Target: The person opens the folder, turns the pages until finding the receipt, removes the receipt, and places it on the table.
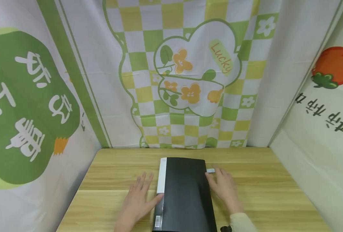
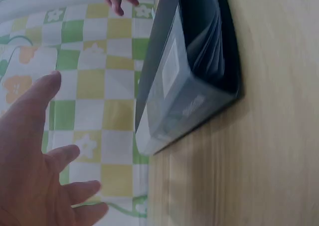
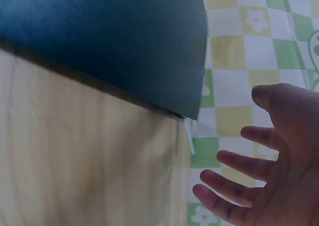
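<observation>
Remotely, I look down on one wooden bench [image 1: 261, 199]. On its middle lies one black folder [image 1: 185, 193], cover down, with dark layered sheets [image 2: 213, 51] inside (I can't count them). The left hand [image 1: 135, 203], thumb over the spine [image 1: 161, 177], and the right hand [image 1: 224, 187], near one pale tab [image 1: 210, 170] at the opposite edge, have fingers extended, gripping nothing. Beyond, printed cloths [image 1: 185, 96] hang on three sides.

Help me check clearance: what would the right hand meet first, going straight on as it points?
Probably the small pale tab at the right edge of the black folder: the fingers of the right hand point toward it. Depth is unclear, so they may already touch it.
</observation>
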Demonstrator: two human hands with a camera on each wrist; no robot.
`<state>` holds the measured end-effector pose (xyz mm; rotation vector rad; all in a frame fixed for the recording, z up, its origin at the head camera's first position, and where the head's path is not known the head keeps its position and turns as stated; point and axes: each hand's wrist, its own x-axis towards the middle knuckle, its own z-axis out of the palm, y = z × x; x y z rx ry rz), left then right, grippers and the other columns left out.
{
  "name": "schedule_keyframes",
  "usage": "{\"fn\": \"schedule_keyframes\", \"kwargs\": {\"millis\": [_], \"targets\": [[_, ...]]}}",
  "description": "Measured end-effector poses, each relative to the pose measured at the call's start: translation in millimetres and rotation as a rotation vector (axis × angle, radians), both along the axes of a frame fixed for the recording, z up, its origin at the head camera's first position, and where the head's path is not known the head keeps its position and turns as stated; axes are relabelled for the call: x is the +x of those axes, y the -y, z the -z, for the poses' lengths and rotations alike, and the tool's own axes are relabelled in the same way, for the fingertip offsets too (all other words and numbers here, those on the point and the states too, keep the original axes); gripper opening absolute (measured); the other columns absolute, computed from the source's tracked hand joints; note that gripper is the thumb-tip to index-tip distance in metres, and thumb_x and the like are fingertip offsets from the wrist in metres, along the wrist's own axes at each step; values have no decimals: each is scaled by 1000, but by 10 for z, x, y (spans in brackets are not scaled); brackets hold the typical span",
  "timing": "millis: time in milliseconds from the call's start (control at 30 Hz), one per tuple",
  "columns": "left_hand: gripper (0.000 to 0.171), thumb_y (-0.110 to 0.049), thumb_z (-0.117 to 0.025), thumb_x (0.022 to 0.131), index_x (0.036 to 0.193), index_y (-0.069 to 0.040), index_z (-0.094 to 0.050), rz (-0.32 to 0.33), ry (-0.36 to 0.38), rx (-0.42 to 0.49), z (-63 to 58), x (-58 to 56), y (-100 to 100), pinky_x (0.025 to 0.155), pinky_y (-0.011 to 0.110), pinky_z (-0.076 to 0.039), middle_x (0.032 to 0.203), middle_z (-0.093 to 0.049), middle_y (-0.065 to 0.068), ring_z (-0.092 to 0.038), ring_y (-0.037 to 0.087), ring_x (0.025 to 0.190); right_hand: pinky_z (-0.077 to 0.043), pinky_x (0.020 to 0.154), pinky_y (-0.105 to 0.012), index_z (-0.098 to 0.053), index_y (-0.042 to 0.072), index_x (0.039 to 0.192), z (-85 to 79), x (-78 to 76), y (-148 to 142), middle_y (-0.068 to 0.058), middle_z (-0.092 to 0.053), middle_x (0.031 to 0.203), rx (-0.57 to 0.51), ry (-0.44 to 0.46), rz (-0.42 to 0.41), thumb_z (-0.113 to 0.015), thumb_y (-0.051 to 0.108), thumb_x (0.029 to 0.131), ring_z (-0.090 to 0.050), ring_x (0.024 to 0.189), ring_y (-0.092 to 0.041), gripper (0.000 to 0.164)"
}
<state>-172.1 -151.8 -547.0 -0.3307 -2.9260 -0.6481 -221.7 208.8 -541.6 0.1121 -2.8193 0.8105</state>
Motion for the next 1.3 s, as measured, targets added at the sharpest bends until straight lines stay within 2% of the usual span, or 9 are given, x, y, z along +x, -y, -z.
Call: {"fn": "schedule_keyframes", "kwargs": {"millis": [167, 333, 467, 533, 700, 833, 967, 1167, 1300], "targets": [[94, -81, -49, 95, 166, -21, -38, 70, 60, 6, 52, 66, -150, 124, 62, -26, 171, -31, 15, -30, 46, 155, -45, 106, -69, -55, 1, 149, 141, -56, 65, -33, -57, 144, -78, 15, -10, -62, 40, 108, -55, 129, -57, 57], [92, -80, -51, 95, 161, -16, -46, 112, 68, 25, 110, 129, -246, 123, 62, -30, 168, -36, 18, -34, 48, 152, -44, 108, -69, -54, 0, 149, 266, -73, 86, -33, -57, 144, -120, 33, -14, -64, 36, 107, -54, 132, -55, 56], [93, -80, -56, 93, 161, -17, -46, 108, 66, 24, 147, 157, -266, 121, 60, -34, 170, -33, 17, -37, 47, 151, -47, 106, -65, -56, -2, 146, 308, -84, 101, -30, -64, 136, -149, 1, -30, -65, 31, 107, -60, 127, -50, 52], [94, -79, -59, 92, 162, -18, -45, 106, 76, 31, 159, 166, -267, 116, 62, -40, 169, -34, 17, -42, 47, 148, -50, 103, -63, -58, -3, 143, 314, -90, 114, -28, -68, 131, -160, -22, -42, -66, 28, 106, -64, 122, -47, 49], [94, -79, -64, 89, 160, -21, -48, 95, 161, 48, 185, 188, -282, 98, 64, -53, 165, -39, 18, -52, 45, 139, -53, 100, -61, -60, -6, 140, 307, -98, 144, -27, -69, 130, -180, -15, -63, -65, 23, 107, -67, 118, -45, 45], [94, -78, -66, 87, 159, -20, -50, 101, 205, 58, 228, 217, -295, 94, 63, -55, 165, -38, 19, -52, 43, 139, -53, 101, -60, -60, -6, 140, 320, -100, 151, -28, -67, 132, -200, 13, -58, -66, 22, 106, -66, 120, -45, 44], [95, -78, -68, 86, 159, -20, -49, 117, 211, 74, 279, 248, -308, 92, 62, -56, 168, -33, 18, -50, 43, 141, -53, 101, -61, -61, -7, 138, 326, -89, 147, -29, -68, 130, -222, 14, -46, -68, 19, 104, -66, 119, -46, 43], [98, -77, -67, 88, 162, -18, -43, 176, 185, 72, 314, 273, -342, 88, 58, -59, 172, -27, 13, -51, 42, 141, -52, 102, -60, -62, -7, 137, 345, -92, 137, -29, -66, 132, -243, 29, -43, -71, 17, 102, -66, 119, -46, 43], [100, -79, -66, 87, 164, -19, -41, 179, 178, 63, 349, 260, -356, 86, 57, -60, 173, -26, 12, -52, 41, 141, -53, 101, -60, -62, -8, 137, 356, -116, 129, -29, -66, 134, -262, 32, -44, -71, 16, 102, -66, 119, -46, 43]]}}
